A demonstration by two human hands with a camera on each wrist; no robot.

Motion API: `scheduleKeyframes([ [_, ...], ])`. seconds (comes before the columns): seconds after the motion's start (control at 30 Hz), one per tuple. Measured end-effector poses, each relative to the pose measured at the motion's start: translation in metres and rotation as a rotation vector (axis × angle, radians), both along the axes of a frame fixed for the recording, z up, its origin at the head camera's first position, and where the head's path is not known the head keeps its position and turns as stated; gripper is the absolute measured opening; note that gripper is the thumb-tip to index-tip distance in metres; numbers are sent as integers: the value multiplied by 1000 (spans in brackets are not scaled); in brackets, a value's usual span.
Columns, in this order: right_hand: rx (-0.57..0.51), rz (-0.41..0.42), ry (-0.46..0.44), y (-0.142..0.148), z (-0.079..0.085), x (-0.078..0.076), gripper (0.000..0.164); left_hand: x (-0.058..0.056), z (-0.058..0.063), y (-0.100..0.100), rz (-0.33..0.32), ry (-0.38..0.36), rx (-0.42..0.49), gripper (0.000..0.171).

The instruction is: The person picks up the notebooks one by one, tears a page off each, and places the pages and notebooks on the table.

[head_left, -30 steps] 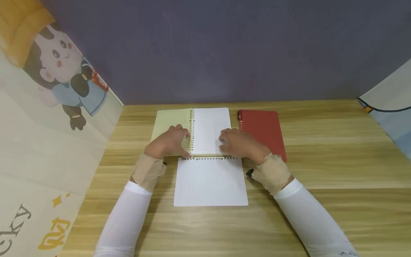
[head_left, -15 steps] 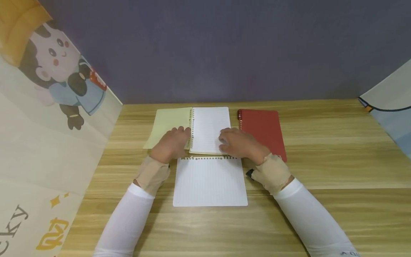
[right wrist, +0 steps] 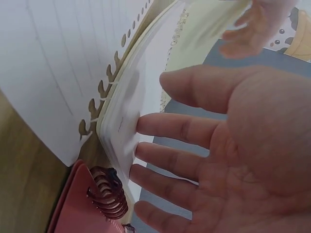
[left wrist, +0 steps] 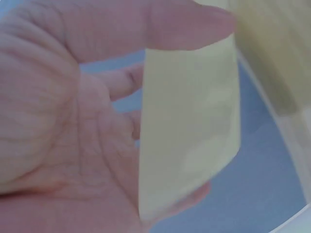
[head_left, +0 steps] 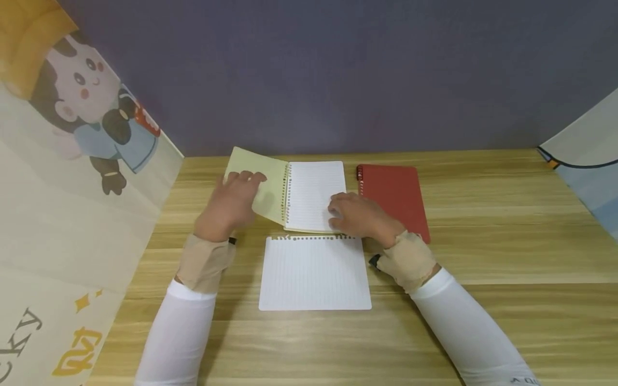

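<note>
A spiral notebook lies open, its white lined pages (head_left: 315, 187) on the right and its pale yellow cover (head_left: 271, 187) on the left. My left hand (head_left: 227, 206) holds the outer edge of that cover, which is tilted up off the table. In the left wrist view the thumb lies across the yellow cover (left wrist: 189, 121), with fingers behind it. My right hand (head_left: 364, 217) rests at the lower right of the lined pages; its fingertips touch the paper in the right wrist view. Below the notebook lies a torn-out lined sheet (head_left: 316, 276) with ragged holes along its top edge.
A red spiral notebook (head_left: 397, 193) lies closed right of the open one, partly behind my right hand. The wooden table (head_left: 507, 241) meets a dark grey panel (head_left: 357, 80) at the back. A printed wall covering (head_left: 63, 230) borders the left side.
My left hand has moved from near the binding out to the left and taken hold of the yellow cover, raising its outer edge. The right hand has stayed in place.
</note>
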State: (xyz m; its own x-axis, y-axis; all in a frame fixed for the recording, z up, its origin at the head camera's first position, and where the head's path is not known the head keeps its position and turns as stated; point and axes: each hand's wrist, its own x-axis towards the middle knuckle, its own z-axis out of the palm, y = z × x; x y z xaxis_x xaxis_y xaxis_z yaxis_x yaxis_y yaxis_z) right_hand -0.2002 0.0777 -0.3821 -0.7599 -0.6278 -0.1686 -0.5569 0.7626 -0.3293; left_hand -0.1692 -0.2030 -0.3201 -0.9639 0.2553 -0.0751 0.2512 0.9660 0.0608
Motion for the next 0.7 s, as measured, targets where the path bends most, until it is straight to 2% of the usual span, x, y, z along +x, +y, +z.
scheduleKeyframes([
  [0.1,-10,3,-15,1,1,1,42,2,12,-4,-1,94,18,79],
  [0.2,-15,5,-24,2,1,0,42,5,20,-4,-15,165,78,84],
  [0.37,0,8,-21,2,-1,-2,42,8,23,3,-106,240,210,93],
  [0.5,10,-1,-22,2,-2,-2,42,9,21,11,-177,220,299,104],
  [0.63,11,0,-27,2,-2,-2,42,9,18,20,-213,140,379,115],
  [0.7,11,5,-25,3,-2,-3,41,9,14,26,-210,94,417,118],
])
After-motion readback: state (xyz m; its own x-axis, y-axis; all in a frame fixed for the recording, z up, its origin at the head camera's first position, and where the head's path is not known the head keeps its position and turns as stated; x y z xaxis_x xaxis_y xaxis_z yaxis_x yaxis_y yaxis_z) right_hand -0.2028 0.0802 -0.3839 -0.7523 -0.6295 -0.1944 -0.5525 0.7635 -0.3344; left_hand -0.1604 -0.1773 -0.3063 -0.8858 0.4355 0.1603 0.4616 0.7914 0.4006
